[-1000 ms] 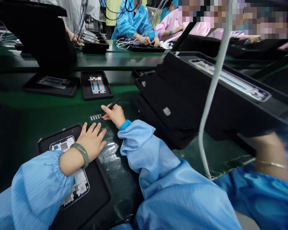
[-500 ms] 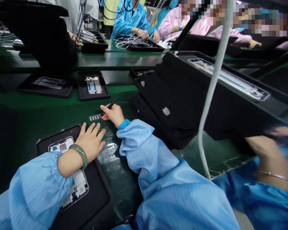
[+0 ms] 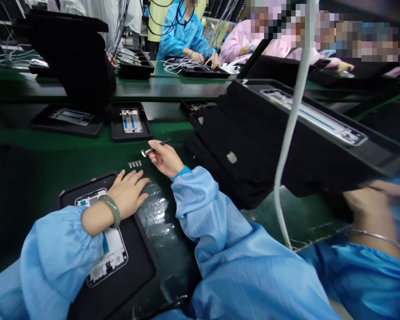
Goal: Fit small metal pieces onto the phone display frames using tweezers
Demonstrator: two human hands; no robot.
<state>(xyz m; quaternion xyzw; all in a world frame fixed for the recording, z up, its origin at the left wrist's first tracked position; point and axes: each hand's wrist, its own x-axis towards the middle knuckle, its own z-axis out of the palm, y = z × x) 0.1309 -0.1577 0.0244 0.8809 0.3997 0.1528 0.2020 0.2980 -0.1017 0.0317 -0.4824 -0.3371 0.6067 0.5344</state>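
Note:
Pinched in my right hand (image 3: 166,159) is a pair of black tweezers (image 3: 159,146), with a small silvery piece (image 3: 143,153) at the tip, raised off the bench. Just below it, several like pieces (image 3: 135,163) lie in a short row on the green mat. My left hand (image 3: 128,192) rests palm down with fingers spread, its fingertips close under that row. Beneath my left wrist and sleeve, a phone frame (image 3: 115,253) sits in a black tray (image 3: 136,284); its middle is partly covered.
Further back, two black trays hold a phone frame (image 3: 132,121) and a clear-looking frame (image 3: 71,116). A stack of black trays (image 3: 233,133) fills the right, behind a white cable (image 3: 286,146). A co-worker's hand (image 3: 370,204) is at far right.
My right hand has lifted up and slightly right from the row, carrying one small piece at the tweezers. The row is shorter by that piece. My left hand stays spread.

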